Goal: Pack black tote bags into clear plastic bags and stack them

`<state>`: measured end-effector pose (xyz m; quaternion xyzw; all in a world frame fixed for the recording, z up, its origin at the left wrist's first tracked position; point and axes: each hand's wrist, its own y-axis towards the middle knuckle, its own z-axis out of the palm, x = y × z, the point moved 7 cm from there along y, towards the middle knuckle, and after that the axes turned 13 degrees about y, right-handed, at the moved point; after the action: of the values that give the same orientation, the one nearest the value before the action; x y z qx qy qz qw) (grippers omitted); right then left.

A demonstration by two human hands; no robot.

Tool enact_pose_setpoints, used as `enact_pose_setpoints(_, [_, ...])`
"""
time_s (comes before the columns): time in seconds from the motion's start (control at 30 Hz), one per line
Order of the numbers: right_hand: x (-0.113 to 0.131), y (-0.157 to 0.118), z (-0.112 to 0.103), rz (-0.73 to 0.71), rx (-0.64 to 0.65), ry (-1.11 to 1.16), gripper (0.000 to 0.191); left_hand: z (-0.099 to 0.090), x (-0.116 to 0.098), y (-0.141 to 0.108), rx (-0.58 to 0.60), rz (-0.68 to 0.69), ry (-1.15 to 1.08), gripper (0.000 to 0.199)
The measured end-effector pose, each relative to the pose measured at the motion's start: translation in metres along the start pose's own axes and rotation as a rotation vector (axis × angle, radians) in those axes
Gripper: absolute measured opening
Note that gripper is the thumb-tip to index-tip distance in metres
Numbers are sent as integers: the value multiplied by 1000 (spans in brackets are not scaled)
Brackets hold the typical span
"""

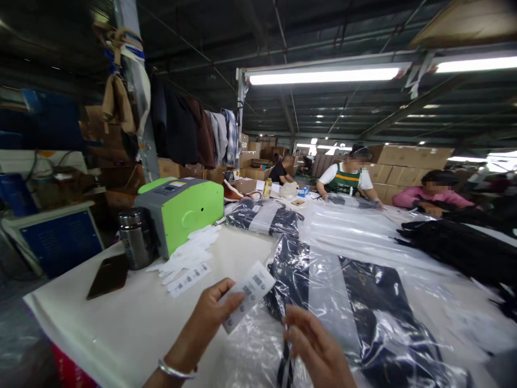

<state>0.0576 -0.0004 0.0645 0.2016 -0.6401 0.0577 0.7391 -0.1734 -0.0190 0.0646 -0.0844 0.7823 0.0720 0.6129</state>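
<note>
My left hand (212, 310) is closed on a white sheet of printed labels (250, 293), gripped between thumb and fingers above the table. To its right, my right hand (315, 345) has its thumb and fingers drawn together; whatever is between the fingertips, if anything, is too small to make out. It hovers at the near left edge of a dark folded garment in a clear plastic bag (329, 291), which has a pale band across its middle. More label strips (188, 280) lie on the table (141, 328) left of my hands.
Beyond the strips stands a green and grey machine (194, 210), with a steel flask (135, 240) and a phone (107, 276) beside it. Another bagged garment (262, 216) lies farther back. Clear plastic bags (343, 226) and black garments (464, 250) cover the right side. Co-workers occupy the far side.
</note>
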Motion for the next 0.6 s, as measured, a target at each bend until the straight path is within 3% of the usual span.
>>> enact_pose_setpoints(0.07, [2,10,-8,128,-128,263,40,44,-7,-17,104,14,8,39])
enact_pose_setpoints(0.13, [7,14,-19,149,-229,395,37,77,-13,-32,180,33,40,33])
enact_pose_setpoints(0.27, [8,5,-40,148,-312,453,36,115,-28,-53,276,103,160,17])
enact_pose_setpoints(0.43, [0,-16,-54,236,-276,443,38,128,-42,-56,315,164,198,13])
enact_pose_setpoints(0.53, [0,-28,-59,303,-206,552,47,121,-36,-47,223,137,55,23])
enact_pose_setpoints(0.6, [2,-35,-66,301,-229,660,53,116,-26,-43,177,86,-127,39])
